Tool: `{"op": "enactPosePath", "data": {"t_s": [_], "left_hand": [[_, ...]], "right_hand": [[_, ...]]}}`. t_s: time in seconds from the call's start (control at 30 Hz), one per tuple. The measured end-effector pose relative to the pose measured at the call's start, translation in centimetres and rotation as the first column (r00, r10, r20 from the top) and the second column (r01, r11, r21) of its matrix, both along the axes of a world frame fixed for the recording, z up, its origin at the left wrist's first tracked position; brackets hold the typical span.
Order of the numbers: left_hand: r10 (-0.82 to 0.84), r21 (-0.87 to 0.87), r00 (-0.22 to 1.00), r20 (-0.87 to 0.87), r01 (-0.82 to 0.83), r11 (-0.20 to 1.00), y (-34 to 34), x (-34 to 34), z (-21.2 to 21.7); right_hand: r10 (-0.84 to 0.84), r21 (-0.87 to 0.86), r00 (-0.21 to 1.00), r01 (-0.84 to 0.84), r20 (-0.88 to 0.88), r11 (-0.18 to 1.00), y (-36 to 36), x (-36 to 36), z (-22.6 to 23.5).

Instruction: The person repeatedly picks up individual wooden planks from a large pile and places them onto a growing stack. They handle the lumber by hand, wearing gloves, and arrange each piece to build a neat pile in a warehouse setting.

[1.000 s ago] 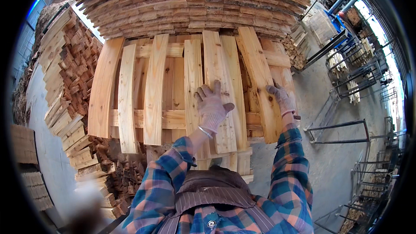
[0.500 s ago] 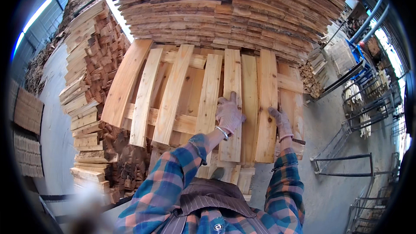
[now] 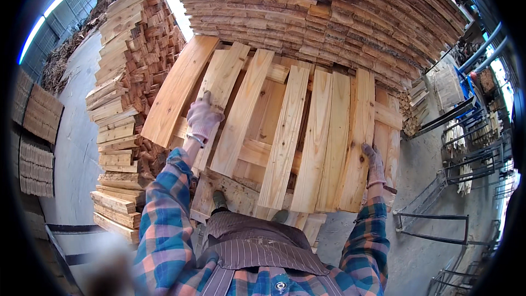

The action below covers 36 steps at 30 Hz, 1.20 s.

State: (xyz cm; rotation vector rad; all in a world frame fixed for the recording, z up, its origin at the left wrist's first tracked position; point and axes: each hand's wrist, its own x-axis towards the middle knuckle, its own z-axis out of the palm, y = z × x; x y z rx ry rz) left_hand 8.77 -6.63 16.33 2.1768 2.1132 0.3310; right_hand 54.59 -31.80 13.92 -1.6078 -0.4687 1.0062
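Observation:
A row of pale wooden boards lies side by side over crosswise slats, one crosspiece (image 3: 256,151) showing in the gaps. My left hand (image 3: 204,118), in a light knitted glove, curls over a narrow board (image 3: 223,77), second from the left. To its left is a wider, more orange board (image 3: 179,93). My gloved right hand (image 3: 373,163) grips the edge of a knotty board (image 3: 359,131) near the right end, its thumb on the top face and its other fingers partly hidden. Between my hands lie several more boards, including a grained board (image 3: 285,137).
A tall stack of rough planks (image 3: 307,13) rises just beyond the boards. Short cut pieces are piled (image 3: 129,93) on the left. At the right, black metal frames (image 3: 433,227) stand on the grey floor. My shoes show at the near side of the boards.
My left hand has moved left from a middle board to the second one, which now sits farther away. My right hand stays at the same board's edge. The view has shifted.

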Motion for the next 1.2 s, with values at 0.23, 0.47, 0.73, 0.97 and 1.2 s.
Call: {"op": "enactPosePath", "data": {"t_s": [0.23,0.47,0.73,0.97,1.2], "left_hand": [[-0.090,-0.195,0.990,-0.105,0.068,0.979,-1.4,3.7,-1.9],[-0.139,0.034,0.948,0.286,0.135,0.990,2.9,-5.4,-2.5],[-0.052,0.057,0.968,-0.245,0.067,0.996,5.0,-10.6,-4.4],[-0.054,0.018,0.951,-0.303,0.062,0.998,4.7,-10.2,-4.6],[-0.041,0.019,0.963,-0.266,0.048,0.999,4.6,-11.3,-4.3]], "right_hand": [[0.000,-0.105,0.999,0.004,0.039,0.995,-0.3,1.5,-0.7],[-0.059,-0.013,0.998,0.059,0.010,0.998,-0.8,0.1,0.4],[-0.176,-0.046,0.984,0.175,-0.014,0.984,0.6,-4.0,0.8],[-0.137,-0.031,0.990,0.137,0.016,0.990,0.3,-4.2,-0.9],[0.117,-0.381,0.729,0.207,0.674,0.901,2.7,-6.4,2.3]]}}
